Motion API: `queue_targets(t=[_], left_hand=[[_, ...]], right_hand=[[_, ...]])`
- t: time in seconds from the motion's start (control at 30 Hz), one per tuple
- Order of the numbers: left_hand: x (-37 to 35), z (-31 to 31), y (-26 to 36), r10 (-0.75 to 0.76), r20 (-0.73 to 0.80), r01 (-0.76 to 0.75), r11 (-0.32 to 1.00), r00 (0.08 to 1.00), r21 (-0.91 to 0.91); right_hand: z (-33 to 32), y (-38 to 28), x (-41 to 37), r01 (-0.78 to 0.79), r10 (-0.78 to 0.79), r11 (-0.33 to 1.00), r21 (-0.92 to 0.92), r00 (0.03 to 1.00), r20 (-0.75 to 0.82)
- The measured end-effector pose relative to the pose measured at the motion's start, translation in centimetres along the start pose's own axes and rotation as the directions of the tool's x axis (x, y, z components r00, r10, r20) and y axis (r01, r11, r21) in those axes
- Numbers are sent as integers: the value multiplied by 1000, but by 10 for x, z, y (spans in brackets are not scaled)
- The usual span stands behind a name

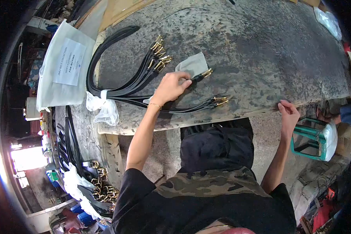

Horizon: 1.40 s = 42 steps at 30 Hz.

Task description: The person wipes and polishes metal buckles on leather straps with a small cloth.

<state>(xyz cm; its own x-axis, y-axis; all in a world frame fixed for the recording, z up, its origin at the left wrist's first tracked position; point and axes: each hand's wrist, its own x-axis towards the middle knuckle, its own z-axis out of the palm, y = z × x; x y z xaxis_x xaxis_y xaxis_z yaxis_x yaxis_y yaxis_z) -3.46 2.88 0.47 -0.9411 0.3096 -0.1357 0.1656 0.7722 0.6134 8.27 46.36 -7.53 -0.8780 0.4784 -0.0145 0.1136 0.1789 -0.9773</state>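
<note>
My left hand (172, 87) is over the table with thumb and fingers closed on a grey cloth (195, 64). The cloth lies against a black belt end with a gold buckle (208, 73). Below that hand, several black belts (187, 110) with gold buckles (221, 100) stretch to the right. More black belts (138, 80) curve in a bundle on the left, their buckles (158, 58) grouped above my left hand. Clear plastic (105, 105) wraps the bundle. At the table's near edge, my right hand (289, 117) has its fingertips pressed together; whatever is in them is too small to see.
The dark, stained worktable (261, 58) spreads ahead. A white bag with a printed label (68, 62) stands at its left edge. More buckled belts (101, 183) hang at lower left. A green-framed stool (310, 140) is beside my right forearm. A plastic bag (328, 23) lies at far right.
</note>
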Motion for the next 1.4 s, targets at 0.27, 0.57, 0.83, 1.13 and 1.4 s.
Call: queue_targets(t=[0.27, 0.57, 0.83, 1.13, 1.4], left_hand=[[-14, 8, 3, 77, -201, -51, 990, 977, 133], [-14, 17, 22, 410, -106, -382, 899, 906, 214], [9, 24, 2, 374, -80, -320, 871, 924, 372], [30, 17, 10, 368, 236, -435, 703, 899, 563], [16, 16, 6, 497, 199, -524, 689, 845, 501]], right_hand=[[13, -24, -15, 222, -230, 879, -421, 973, 33], [15, -30, -15, 274, -267, 820, -503, 960, 88], [4, -14, -19, 224, -265, 925, -308, 959, -100], [6, -21, -27, 222, -263, 925, -309, 960, -97], [-3, -13, -33, 256, -309, 910, -326, 943, -123]])
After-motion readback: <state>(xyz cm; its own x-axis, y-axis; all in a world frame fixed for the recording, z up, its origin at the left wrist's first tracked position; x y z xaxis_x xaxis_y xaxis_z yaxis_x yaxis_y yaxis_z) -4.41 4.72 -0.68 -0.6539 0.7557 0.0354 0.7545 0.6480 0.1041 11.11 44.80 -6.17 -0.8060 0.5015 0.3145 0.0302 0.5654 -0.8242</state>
